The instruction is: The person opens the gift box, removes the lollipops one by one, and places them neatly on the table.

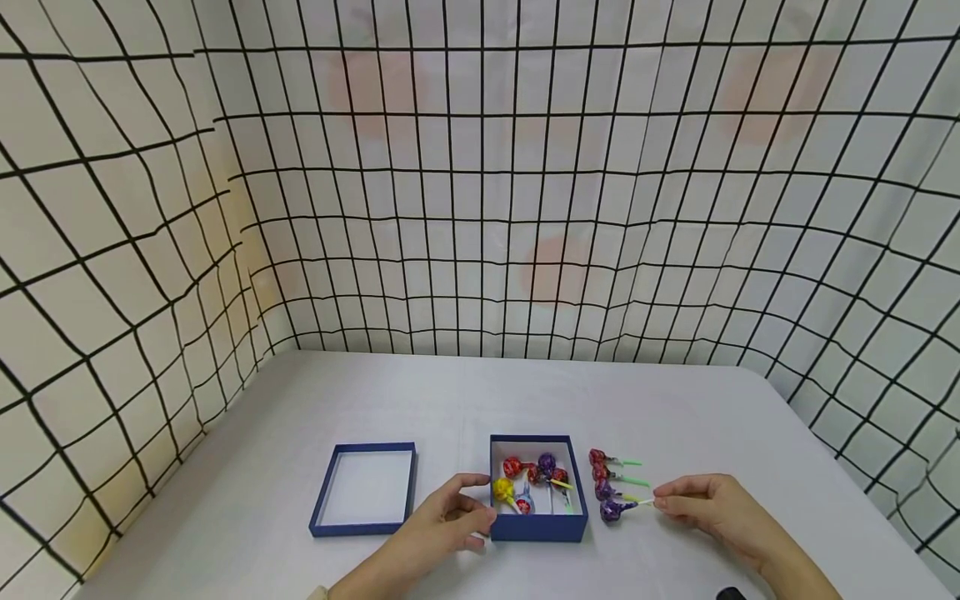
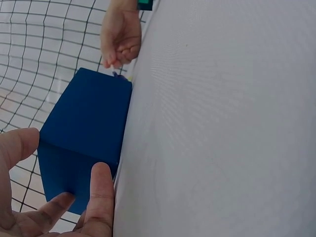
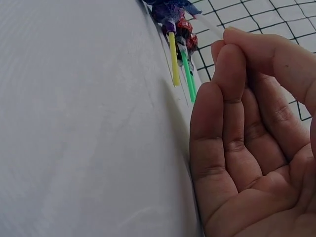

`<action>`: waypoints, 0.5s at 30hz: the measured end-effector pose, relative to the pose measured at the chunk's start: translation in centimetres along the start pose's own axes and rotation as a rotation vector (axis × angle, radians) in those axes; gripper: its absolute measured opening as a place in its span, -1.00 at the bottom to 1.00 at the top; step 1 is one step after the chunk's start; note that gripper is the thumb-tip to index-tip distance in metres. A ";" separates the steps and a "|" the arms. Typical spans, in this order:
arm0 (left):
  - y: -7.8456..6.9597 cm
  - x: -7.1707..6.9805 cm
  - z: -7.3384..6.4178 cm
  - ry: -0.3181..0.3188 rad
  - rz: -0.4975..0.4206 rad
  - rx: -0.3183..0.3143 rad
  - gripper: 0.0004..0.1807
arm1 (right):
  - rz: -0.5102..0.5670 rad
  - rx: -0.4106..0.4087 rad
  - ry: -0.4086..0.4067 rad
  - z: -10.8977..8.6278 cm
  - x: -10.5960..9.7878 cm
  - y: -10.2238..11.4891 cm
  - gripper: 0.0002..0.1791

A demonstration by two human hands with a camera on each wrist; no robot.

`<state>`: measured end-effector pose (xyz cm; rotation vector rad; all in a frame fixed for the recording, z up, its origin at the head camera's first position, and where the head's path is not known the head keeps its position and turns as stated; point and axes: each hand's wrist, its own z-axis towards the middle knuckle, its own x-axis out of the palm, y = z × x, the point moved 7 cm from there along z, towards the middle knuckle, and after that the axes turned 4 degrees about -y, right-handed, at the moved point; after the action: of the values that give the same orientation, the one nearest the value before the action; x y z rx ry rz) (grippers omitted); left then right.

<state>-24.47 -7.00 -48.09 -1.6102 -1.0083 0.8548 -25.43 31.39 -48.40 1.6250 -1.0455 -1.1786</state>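
My right hand (image 1: 712, 504) pinches the white stick of a purple lollipop (image 1: 611, 510) between thumb and fingertips, its wrapped head lowest in a column of lollipops. Above it lie a purple one with a yellow stick (image 3: 174, 59) and two red ones with green sticks (image 1: 633, 482). Against the left wall of a blue box (image 1: 537, 527) rest the spread fingers of my left hand (image 1: 450, 517). Inside the box's white interior are several wrapped lollipops, among them a yellow one (image 1: 502, 489), a red one (image 1: 512, 467) and a purple one (image 1: 547, 461).
Left of the box lies a shallow blue-rimmed lid (image 1: 362, 528), its white inside facing up. A white cloth covers the table (image 1: 465, 392). Black-gridded white sheeting (image 1: 480, 196) surrounds its back and sides. A small black object (image 1: 730, 593) shows at the bottom edge.
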 end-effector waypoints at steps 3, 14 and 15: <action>-0.1 0.0 0.0 0.000 0.002 -0.003 -0.33 | -0.066 0.016 -0.046 -0.1 -0.4 0.0 -0.64; -0.3 0.0 -0.2 -0.001 -0.003 0.013 -0.35 | -0.369 0.019 -0.108 -0.1 -0.5 0.6 -0.69; -0.3 0.0 -0.2 -0.001 -0.003 0.014 -0.35 | -0.376 0.009 -0.105 -0.1 -0.4 0.7 -0.70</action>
<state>-24.32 -7.00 -47.77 -1.5960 -1.0028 0.8596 -25.56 31.56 -47.64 1.8356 -0.8294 -1.5200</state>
